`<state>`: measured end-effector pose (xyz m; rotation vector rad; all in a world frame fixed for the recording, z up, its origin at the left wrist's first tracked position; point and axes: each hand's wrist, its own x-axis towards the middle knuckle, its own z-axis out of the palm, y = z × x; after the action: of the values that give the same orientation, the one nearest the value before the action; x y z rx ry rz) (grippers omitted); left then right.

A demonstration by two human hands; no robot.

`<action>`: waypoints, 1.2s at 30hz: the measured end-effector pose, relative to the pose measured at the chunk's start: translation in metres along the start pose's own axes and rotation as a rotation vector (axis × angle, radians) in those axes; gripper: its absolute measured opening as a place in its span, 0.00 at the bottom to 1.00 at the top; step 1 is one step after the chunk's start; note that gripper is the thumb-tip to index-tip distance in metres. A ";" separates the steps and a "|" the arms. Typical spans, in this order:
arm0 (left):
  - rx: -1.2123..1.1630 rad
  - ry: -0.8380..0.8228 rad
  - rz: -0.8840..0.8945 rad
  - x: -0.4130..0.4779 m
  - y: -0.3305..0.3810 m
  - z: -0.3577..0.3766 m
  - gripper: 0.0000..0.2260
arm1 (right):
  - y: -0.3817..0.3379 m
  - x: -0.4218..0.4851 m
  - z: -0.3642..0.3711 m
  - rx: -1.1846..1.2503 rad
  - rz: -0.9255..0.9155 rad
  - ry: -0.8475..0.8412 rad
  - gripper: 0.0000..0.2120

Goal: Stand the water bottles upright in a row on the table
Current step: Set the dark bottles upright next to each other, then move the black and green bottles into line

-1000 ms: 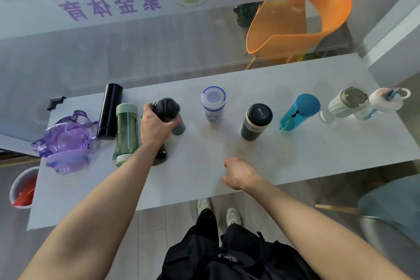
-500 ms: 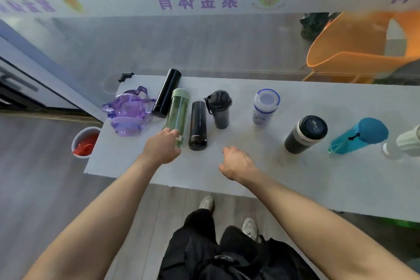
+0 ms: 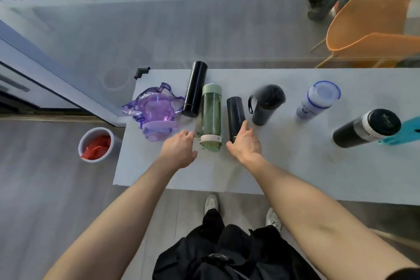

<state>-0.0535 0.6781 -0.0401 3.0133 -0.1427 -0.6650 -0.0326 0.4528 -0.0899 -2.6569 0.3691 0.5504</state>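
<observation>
On the white table [image 3: 284,166], a purple jug [image 3: 156,109], a tall black flask [image 3: 194,88], a green bottle [image 3: 211,116] and a short black flask [image 3: 235,113] lie flat at the left end. To their right, a dark shaker bottle [image 3: 268,104], a white bottle with a blue rim [image 3: 318,102] and a black bottle with a white band [image 3: 366,128] stand upright. A teal bottle [image 3: 406,135] is cut off by the right edge. My left hand [image 3: 179,150] hovers at the green bottle's near end, fingers loosely curled. My right hand [image 3: 244,143] is spread over the short flask's near end.
A white bucket with something red inside [image 3: 96,144] stands on the floor left of the table. An orange chair [image 3: 368,29] is behind glass at the far right. The table's near edge runs just in front of my feet.
My left hand let go of the shaker bottle, which now stands upright, and came down to the green bottle. My right hand moved from the bare table to the short black flask. The view shifted left.
</observation>
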 end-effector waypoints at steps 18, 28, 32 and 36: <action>-0.086 0.014 0.136 0.042 0.003 -0.009 0.22 | -0.002 -0.045 -0.068 0.091 -0.149 0.462 0.37; -0.456 -0.030 -0.229 0.047 0.047 0.030 0.45 | -0.003 -0.020 -0.079 0.029 -0.251 0.368 0.40; -0.419 -0.026 -0.339 0.051 0.061 0.037 0.48 | 0.002 -0.018 -0.078 0.028 -0.263 0.325 0.46; -0.437 -0.024 -0.411 0.056 0.065 0.044 0.47 | 0.012 -0.022 -0.081 0.041 -0.252 0.304 0.54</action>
<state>-0.0267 0.6060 -0.0982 2.6202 0.5594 -0.6528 -0.0307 0.4109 -0.0165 -2.6933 0.1243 0.0598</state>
